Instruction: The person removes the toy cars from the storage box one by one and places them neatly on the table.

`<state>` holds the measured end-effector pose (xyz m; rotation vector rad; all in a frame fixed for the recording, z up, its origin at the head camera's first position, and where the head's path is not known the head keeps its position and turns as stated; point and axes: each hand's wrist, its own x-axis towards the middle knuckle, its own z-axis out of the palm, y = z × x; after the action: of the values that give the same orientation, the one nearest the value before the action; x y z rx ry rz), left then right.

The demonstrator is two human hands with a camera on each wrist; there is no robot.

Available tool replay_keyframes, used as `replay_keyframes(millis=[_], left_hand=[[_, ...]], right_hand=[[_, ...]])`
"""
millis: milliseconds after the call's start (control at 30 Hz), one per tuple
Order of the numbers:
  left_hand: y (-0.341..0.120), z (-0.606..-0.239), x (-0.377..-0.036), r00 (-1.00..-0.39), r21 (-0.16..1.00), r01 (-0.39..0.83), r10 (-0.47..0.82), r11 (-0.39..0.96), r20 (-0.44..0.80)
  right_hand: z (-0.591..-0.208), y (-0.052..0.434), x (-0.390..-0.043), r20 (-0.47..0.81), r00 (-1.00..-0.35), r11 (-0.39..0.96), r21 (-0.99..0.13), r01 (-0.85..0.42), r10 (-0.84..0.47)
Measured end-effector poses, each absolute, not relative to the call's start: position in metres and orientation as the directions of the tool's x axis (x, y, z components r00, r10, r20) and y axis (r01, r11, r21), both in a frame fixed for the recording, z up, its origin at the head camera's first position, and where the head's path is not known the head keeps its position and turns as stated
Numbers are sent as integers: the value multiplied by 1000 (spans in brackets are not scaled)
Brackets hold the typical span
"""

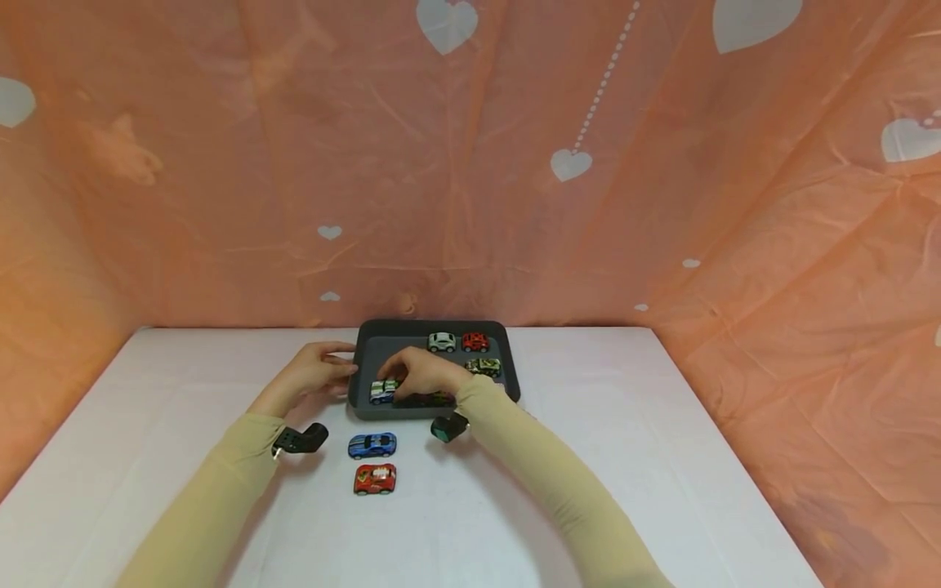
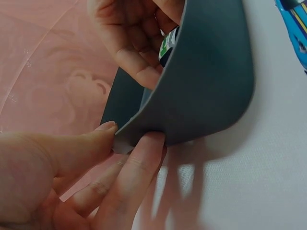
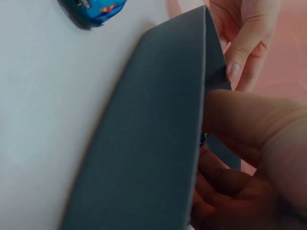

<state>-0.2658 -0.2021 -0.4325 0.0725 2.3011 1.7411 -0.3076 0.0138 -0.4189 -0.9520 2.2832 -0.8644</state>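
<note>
- I am pinching the near left corner of the grey tray [image 1: 363,335] with my left hand [image 1: 314,374]; in the left wrist view my thumb is lying on the rim and my fingers [image 2: 139,167] are pressing the outer wall from underneath.
- My right hand [image 1: 425,374] is reaching over the near wall into the tray, with its fingers curled down round a green and white toy car [image 1: 382,390] at the near left of the tray floor. From the wrist views I cannot tell how firmly I am gripping the car, since the wall is hiding most of it.
- Three more cars are sitting in the tray: a pale one [image 1: 442,341] and a red one [image 1: 475,340] along the far side, and a camouflage one [image 1: 483,367] to the right.
- On the white table [image 1: 662,457], just near the tray, a blue car [image 1: 372,444] is lying, with a red car [image 1: 375,478] a little nearer to me.
- To do this well, I think I should be holding the tray corner steady so the tray is not sliding, and keeping the car low and level as I place it.
- The wall looks soft and is bending under my grip, so I judge that a light pinch is better than a hard squeeze, which could tip the parked cars.
</note>
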Motion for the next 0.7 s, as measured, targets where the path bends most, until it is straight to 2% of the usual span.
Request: replay_keyframes(millis=[333,700], left_hand=[[-204,-430,-264,-967,949,-114,186,295,-174],[-210,-431,-266,-971,956,-116,171,268,-166]], right_hand=[[-411,20,-306,-179,-631,505,-772,-386,-755],[-392,41,-303,-119,-627,457,-789,-411,-770]])
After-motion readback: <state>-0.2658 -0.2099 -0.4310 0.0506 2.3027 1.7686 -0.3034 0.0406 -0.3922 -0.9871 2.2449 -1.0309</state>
